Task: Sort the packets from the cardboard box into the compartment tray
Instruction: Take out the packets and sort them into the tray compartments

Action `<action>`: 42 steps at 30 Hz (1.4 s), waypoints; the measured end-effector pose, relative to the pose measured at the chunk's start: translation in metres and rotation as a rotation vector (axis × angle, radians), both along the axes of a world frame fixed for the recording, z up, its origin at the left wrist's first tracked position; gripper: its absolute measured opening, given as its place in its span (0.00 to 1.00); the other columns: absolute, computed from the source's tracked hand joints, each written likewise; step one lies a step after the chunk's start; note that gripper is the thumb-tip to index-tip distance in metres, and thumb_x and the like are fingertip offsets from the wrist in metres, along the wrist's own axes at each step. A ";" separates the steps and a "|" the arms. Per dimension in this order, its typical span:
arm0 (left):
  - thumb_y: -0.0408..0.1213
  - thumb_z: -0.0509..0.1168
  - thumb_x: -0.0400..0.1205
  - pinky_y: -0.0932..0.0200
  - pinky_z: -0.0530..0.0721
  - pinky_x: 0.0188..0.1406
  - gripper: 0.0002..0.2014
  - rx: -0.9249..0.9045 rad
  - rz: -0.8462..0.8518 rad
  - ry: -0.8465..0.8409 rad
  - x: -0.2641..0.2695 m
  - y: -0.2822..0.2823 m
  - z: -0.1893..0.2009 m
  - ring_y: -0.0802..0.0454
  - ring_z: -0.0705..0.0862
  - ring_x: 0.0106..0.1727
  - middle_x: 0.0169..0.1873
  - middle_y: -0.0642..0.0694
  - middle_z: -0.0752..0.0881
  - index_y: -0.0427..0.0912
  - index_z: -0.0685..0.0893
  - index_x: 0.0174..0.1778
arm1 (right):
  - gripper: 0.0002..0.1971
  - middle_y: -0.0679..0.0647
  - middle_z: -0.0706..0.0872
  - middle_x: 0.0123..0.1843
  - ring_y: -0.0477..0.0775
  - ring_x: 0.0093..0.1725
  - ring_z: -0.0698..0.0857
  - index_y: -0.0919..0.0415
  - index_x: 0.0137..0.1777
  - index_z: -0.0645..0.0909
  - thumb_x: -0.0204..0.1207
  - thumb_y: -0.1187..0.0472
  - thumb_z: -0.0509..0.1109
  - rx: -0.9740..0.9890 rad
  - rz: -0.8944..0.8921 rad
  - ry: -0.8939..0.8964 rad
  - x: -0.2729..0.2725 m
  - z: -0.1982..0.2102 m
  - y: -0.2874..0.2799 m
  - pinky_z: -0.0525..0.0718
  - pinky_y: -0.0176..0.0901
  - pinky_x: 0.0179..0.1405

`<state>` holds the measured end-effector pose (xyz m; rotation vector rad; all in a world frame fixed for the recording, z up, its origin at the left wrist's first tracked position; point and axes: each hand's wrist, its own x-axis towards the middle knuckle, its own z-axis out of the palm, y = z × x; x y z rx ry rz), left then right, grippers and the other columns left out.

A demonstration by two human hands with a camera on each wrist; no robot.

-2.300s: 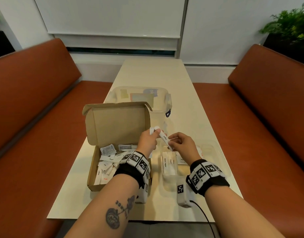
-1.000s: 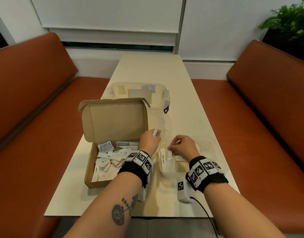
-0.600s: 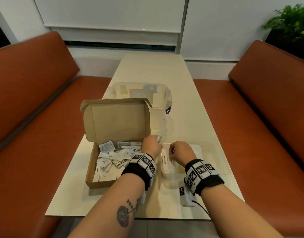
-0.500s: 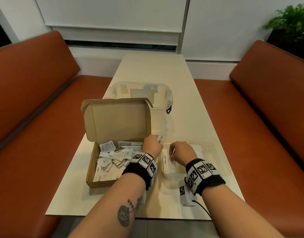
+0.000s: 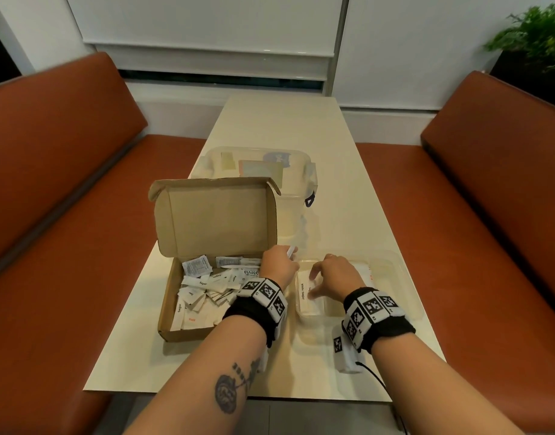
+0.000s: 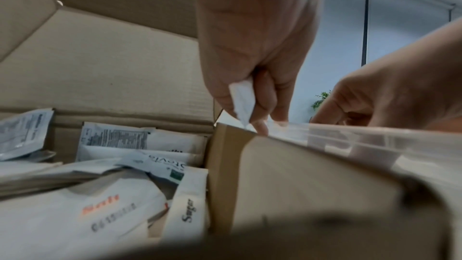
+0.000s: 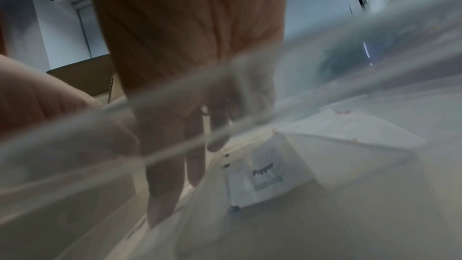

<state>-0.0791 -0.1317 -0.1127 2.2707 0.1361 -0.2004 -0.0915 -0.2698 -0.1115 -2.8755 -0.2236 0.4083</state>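
The open cardboard box (image 5: pixel 168 309) lies at the left with several white packets (image 5: pixel 204 287) in it, also seen in the left wrist view as packets (image 6: pixel 105 215). Right of it stands the clear compartment tray (image 5: pixel 392 277). My left hand (image 5: pixel 287 254) hovers over the box's right wall and pinches a small white packet (image 6: pixel 241 102). My right hand (image 5: pixel 314 287) reaches into the tray's left compartment, its straight fingers (image 7: pixel 162 195) touching the white sugar packets (image 5: pixel 303 293) there. A pepper packet (image 7: pixel 265 173) lies in the adjoining compartment.
A clear lidded container (image 5: pixel 257 164) stands behind the box's raised lid (image 5: pixel 213 221). The narrow cream table (image 5: pixel 285 120) runs away from me between two brown benches (image 5: pixel 50 183). A plant (image 5: pixel 533 32) is at the back right.
Both hands came down from in front of the lid. The right hand went into the tray's left compartment with its packet and now lies flat there. The left hand still holds a packet.
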 end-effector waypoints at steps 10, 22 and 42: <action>0.45 0.55 0.87 0.58 0.72 0.43 0.20 -0.007 0.034 -0.051 -0.003 -0.003 0.009 0.40 0.81 0.49 0.41 0.38 0.84 0.35 0.82 0.38 | 0.11 0.50 0.79 0.43 0.50 0.45 0.80 0.56 0.50 0.84 0.73 0.51 0.74 0.299 -0.158 -0.137 -0.001 -0.001 -0.002 0.74 0.39 0.43; 0.50 0.45 0.89 0.55 0.73 0.68 0.25 -1.012 0.126 0.019 -0.004 -0.007 0.036 0.47 0.75 0.73 0.70 0.39 0.79 0.38 0.77 0.71 | 0.07 0.60 0.90 0.39 0.55 0.36 0.89 0.64 0.52 0.80 0.82 0.61 0.64 1.240 -0.241 0.215 -0.010 0.038 0.010 0.87 0.42 0.38; 0.42 0.49 0.89 0.57 0.72 0.66 0.16 -0.906 0.032 0.095 -0.006 -0.004 0.035 0.59 0.82 0.61 0.54 0.57 0.87 0.45 0.81 0.63 | 0.05 0.56 0.89 0.41 0.51 0.36 0.87 0.63 0.51 0.82 0.77 0.64 0.72 1.014 -0.282 -0.150 -0.009 0.034 -0.005 0.86 0.39 0.42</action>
